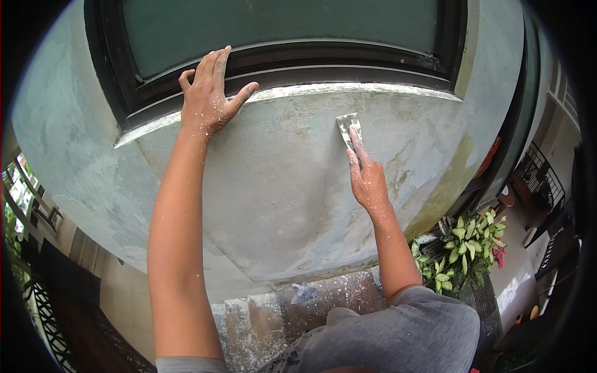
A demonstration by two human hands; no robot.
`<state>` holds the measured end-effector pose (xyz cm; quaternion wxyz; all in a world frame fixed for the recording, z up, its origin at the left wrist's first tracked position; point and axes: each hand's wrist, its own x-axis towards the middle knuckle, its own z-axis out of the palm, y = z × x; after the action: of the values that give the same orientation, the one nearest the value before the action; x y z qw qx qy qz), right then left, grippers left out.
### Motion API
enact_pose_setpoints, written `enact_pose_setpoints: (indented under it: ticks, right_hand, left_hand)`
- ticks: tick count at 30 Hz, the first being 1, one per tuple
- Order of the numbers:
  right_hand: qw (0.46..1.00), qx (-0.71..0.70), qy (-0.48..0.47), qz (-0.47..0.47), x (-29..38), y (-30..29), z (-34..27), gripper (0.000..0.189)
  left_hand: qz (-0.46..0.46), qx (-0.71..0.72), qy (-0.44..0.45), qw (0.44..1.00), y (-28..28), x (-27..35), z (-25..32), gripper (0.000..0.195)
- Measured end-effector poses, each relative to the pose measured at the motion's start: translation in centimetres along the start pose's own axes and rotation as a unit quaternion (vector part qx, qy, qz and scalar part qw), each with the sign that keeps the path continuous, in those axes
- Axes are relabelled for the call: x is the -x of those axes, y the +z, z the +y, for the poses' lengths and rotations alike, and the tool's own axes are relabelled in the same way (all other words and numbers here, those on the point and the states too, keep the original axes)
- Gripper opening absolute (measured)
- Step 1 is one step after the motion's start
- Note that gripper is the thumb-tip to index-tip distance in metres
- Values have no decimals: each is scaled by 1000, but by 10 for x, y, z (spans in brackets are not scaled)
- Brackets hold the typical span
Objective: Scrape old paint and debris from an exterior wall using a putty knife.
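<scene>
My right hand (pixel 366 175) grips a putty knife (pixel 349 127), its wide metal blade pointing up against the patchy grey-green plastered wall (pixel 275 172). The index finger lies along the blade, which bears whitish residue. Up and to the left, my left hand (pixel 210 93) rests with spread fingers on the lower part of the dark window frame (pixel 326 70); it holds nothing. White specks dot both hands and forearms. A pale, rough strip (pixel 345 87) runs along the wall's top edge just under the frame.
A speckled ledge (pixel 261 321) lies below the wall, with a crumpled piece of clear plastic (pixel 304 293) on it. Leafy potted plants (pixel 466 247) stand at the lower right. Dark glass (pixel 280 28) fills the window. Black metal railings and a tiled floor (pixel 123 298) show at the left.
</scene>
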<state>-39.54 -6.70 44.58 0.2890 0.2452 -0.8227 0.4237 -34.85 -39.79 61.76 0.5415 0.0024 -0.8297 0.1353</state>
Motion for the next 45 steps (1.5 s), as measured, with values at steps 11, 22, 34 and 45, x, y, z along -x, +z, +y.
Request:
enact_pose_setpoints:
  ticks: [11,22,34,45]
  right_hand:
    - [997,-39,63,-3,-38,-7,-35,50]
    - [999,-10,-2,34,-2,0,-5,51]
    - [998,-42,35,15,-67,-12,-34,51]
    - [997,43,55,28,7,-7,14,49]
  left_hand:
    - [26,3,6,1000,11,1,-9,98]
    - [21,-4,1,1000,6,3,-5,97]
    - [36,6,13,999,13,0,-11,95]
    - [14,15,1,1000,8,5,-5,94]
